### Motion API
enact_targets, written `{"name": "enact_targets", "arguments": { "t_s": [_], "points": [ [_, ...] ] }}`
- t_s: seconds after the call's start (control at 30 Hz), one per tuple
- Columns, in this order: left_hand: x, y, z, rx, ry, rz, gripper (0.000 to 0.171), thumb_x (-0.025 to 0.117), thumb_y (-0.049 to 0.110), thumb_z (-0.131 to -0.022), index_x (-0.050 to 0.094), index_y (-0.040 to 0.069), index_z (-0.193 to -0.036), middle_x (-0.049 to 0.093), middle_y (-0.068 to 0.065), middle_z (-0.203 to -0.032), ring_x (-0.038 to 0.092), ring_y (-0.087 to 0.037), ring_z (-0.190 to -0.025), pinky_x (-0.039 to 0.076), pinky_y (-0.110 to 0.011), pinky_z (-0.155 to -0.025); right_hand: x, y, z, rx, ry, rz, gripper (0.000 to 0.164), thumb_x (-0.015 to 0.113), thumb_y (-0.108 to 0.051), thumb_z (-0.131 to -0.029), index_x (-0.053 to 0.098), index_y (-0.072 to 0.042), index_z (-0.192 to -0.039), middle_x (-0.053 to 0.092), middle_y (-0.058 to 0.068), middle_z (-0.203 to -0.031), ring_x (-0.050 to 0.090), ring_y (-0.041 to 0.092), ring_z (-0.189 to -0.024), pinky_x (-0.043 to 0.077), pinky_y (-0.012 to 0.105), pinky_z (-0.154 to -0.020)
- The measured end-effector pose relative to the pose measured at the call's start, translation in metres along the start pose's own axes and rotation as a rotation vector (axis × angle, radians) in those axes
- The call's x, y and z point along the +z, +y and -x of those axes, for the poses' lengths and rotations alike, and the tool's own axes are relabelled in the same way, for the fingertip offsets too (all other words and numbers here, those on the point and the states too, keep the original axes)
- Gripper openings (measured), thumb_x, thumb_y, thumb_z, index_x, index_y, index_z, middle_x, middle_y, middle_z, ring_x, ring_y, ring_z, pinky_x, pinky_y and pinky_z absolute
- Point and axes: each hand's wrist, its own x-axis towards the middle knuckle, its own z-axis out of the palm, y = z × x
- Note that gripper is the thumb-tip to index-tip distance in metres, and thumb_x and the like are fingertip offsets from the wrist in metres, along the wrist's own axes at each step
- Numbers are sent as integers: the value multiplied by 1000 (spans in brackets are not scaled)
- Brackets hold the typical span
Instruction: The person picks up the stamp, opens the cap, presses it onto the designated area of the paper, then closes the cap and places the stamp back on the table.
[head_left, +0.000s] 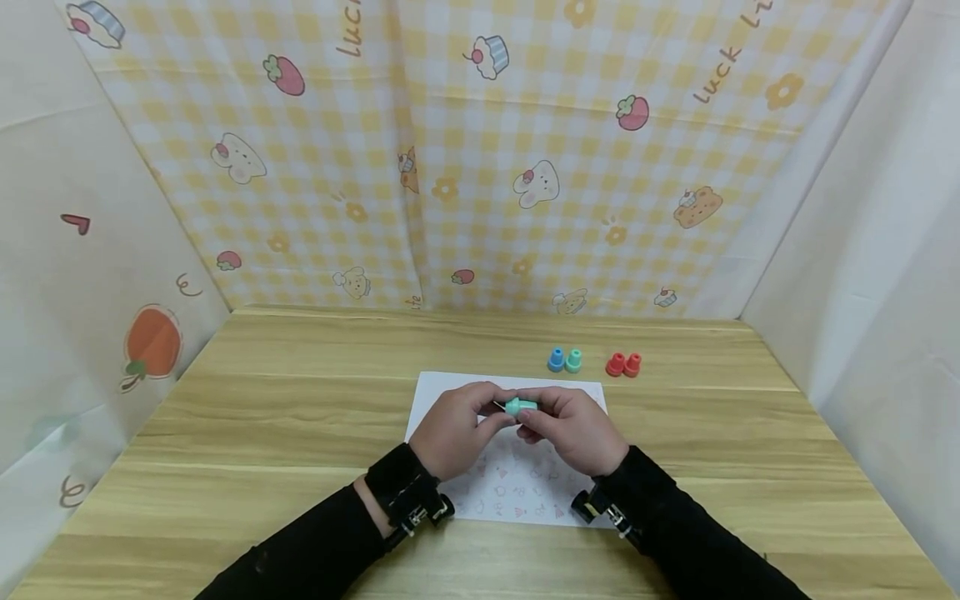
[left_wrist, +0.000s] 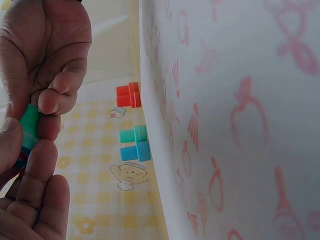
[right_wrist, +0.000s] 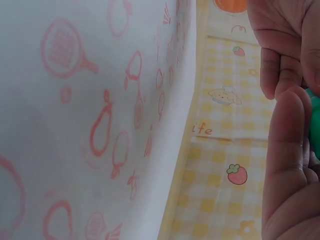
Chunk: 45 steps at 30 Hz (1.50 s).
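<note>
Over the paper, both hands meet at one small green toy stamp (head_left: pixel 519 407). My left hand (head_left: pixel 450 429) pinches its left end between thumb and fingers, and my right hand (head_left: pixel 581 425) grips the right end with the thumb laid along it. In the left wrist view the stamp (left_wrist: pixel 31 125) shows a green body, with a bit of dark blue and red at the lower end, partly hidden by fingers. Only a green sliver of the stamp (right_wrist: pixel 315 122) shows at the edge of the right wrist view. Beneath the hands lies a white sheet of paper (head_left: pixel 517 508) with pink-red prints.
Beyond the paper stand a blue stamp (head_left: pixel 556 360) and a second green stamp (head_left: pixel 573 361), side by side. Farther right are two red stamps (head_left: pixel 624 365). A yellow checked cloth (head_left: pixel 480 233) hangs at the back of the wooden table (head_left: pixel 300 400), with white cloths at both sides.
</note>
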Motion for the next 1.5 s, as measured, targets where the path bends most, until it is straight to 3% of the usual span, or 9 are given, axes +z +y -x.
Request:
{"name": "enact_targets", "arguments": {
  "t_s": [0.23,0.53,0.8,1.5],
  "points": [
    [-2,-1,1,13,12,32,10,75,15,-98,74,13,-108,78,1,-106,74,-9,-99,60,-29,-85,1,1,1,-6,-5,-2,29,61,-6,-106,70,5,-131,76,21,-119,73,12,-90,62,24,-81],
    [-2,-2,1,4,9,49,11,77,15,-97,73,13,-107,78,1,-105,74,-8,-96,61,-36,-91,3,2,1,-46,-16,-10,31,60,-6,-106,67,7,-133,74,24,-124,73,5,-91,62,24,-83],
    [-3,-1,1,-17,2,43,12,77,17,-97,73,14,-107,79,2,-104,74,-8,-96,60,-41,-93,3,3,2,-58,-13,27,28,61,-7,-106,71,2,-131,78,18,-112,71,9,-88,60,24,-82],
    [-6,-2,0,-17,-3,50,12,79,18,-95,73,15,-105,79,3,-102,73,-5,-92,60,-39,-93,2,5,0,-68,-28,-18,29,61,-8,-106,70,3,-132,75,21,-122,72,8,-93,61,25,-85]
  ]
}}
